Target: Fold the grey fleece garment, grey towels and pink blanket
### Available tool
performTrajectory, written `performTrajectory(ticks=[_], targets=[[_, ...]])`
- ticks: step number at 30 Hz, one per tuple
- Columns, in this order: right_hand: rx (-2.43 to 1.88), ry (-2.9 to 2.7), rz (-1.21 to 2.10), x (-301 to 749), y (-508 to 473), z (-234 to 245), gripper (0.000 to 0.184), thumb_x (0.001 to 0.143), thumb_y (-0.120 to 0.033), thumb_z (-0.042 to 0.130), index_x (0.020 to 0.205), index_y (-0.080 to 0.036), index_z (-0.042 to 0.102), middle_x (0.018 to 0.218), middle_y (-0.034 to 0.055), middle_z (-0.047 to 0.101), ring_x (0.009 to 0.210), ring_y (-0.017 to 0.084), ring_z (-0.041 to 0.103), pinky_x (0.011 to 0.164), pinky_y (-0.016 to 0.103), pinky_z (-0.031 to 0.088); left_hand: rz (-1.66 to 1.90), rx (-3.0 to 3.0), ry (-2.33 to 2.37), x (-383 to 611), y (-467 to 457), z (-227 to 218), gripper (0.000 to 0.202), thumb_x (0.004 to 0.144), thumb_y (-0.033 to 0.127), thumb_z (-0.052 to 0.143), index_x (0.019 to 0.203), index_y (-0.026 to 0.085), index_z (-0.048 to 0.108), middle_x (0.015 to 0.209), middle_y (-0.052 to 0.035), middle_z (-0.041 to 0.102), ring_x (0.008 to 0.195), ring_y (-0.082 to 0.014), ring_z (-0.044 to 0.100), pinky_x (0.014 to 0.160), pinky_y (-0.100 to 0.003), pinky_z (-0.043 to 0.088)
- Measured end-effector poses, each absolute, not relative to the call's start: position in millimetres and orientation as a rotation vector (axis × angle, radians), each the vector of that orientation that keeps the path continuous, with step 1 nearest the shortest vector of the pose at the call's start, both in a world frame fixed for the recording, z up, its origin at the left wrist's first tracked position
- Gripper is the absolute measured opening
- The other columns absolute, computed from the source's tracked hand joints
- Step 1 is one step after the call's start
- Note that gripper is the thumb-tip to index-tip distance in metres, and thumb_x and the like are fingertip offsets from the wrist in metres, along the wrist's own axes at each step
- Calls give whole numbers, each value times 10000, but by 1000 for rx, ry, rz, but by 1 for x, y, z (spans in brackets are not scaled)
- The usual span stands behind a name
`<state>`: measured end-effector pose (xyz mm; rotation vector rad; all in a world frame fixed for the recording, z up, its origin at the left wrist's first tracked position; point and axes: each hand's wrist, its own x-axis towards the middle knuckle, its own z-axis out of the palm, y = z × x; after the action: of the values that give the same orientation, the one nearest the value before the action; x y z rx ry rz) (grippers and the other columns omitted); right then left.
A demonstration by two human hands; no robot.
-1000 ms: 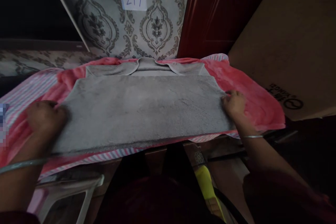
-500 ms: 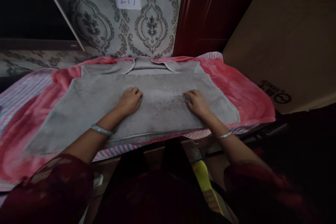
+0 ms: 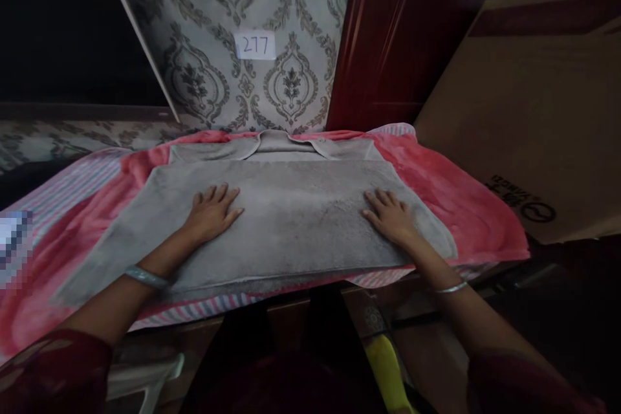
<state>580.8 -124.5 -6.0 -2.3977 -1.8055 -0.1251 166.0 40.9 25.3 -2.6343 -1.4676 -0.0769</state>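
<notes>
A grey garment (image 3: 301, 226) is spread over a red blanket (image 3: 475, 207), which is exposed beyond its sides. It is backed by patterned wallpaper (image 3: 291, 100), flanked rightward by a cardboard box (image 3: 533, 110), and edged nearest by striped cloth (image 3: 208, 307). On it, left hand (image 3: 211, 213) and right hand (image 3: 392, 217) are laid flat, open.

grey plush-fabric garment (image 3: 291, 220) | spread flat, folded over, straight edge below neckline (image 3: 275, 141) | mid-frame, neckline up, near corner reaching lower left
</notes>
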Motion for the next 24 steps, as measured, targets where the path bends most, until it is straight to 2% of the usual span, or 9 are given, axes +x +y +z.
performTrajectory(ticks=[2, 7, 11, 13, 15, 17, 20, 22, 24], targets=[[-2201, -1972, -127, 549, -107, -6, 594, 998, -537, 347, 1533, -281, 380, 1615, 121, 301, 1480, 362, 259, 1107, 624, 316, -93, -2674, -1384, 173, 39, 27, 666, 955, 544, 370, 1538, 221, 359, 1627, -136, 292, 1490, -388, 247, 1153, -601, 239], [-1759, -2361, -37, 513, -59, -13, 552, 1013, -488, 351, 1544, -339, 337, 1616, 73, 311, 1483, 286, 280, 1137, 583, 298, -45, -3007, -899, 199, 38, 18, 588, 972, 544, 351, 1528, 352, 351, 1621, -43, 327, 1514, -288, 227, 1208, -558, 160], [-2107, -2119, -101, 565, -39, -14, 554, 1010, -479, 311, 1539, -320, 354, 1598, 84, 347, 1460, 315, 324, 1116, 624, 311, -43, -2838, -1323, 169, 76, 21, 620, 973, 561, 299, 1545, 322, 324, 1635, -56, 288, 1511, -332, 219, 1178, -618, 185], [-2330, -1888, -135, 581, -32, -12, 568, 1001, -504, 306, 1530, -309, 377, 1592, 100, 357, 1446, 360, 335, 1082, 676, 319, -66, -2658, -1623, 150, 94, 27, 638, 980, 545, 244, 1545, 263, 340, 1632, -99, 286, 1499, -371, 233, 1148, -659, 206], [-2345, -1829, -164, 573, -23, -9, 586, 994, -529, 310, 1527, -296, 387, 1589, 115, 359, 1446, 384, 325, 1069, 696, 318, -113, -2538, -1771, 146, 102, 31, 668, 975, 551, 241, 1536, 208, 361, 1628, -143, 281, 1486, -408, 243, 1128, -682, 220], [-2128, -2022, -160, 547, -11, -9, 591, 997, -529, 309, 1539, -300, 362, 1606, 105, 329, 1468, 363, 290, 1095, 671, 305, -135, -2613, -1660, 156, 103, 30, 676, 962, 566, 300, 1536, 213, 361, 1629, -143, 279, 1490, -409, 233, 1134, -673, 223], [-1765, -2345, -77, 517, 9, -13, 578, 1000, -512, 309, 1547, -327, 334, 1623, 60, 295, 1488, 307, 264, 1136, 613, 293, -110, -2900, -1238, 178, 105, 22, 646, 960, 565, 338, 1546, 295, 321, 1636, -84, 279, 1515, -325, 208, 1179, -621, 185], [-1799, -2342, -58, 524, 20, -18, 572, 992, -499, 311, 1535, -324, 360, 1608, 59, 332, 1477, 298, 294, 1142, 599, 297, -88, -2934, -1218, 176, 116, 19, 629, 973, 555, 302, 1552, 308, 298, 1642, -71, 262, 1523, -290, 195, 1191, -614, 151], [-2006, -2175, -79, 557, 25, -23, 568, 979, -484, 303, 1513, -315, 399, 1587, 65, 373, 1465, 302, 321, 1146, 604, 288, -61, -2842, -1416, 154, 134, 18, 625, 981, 536, 267, 1558, 296, 280, 1649, -73, 232, 1528, -289, 174, 1187, -630, 139]])
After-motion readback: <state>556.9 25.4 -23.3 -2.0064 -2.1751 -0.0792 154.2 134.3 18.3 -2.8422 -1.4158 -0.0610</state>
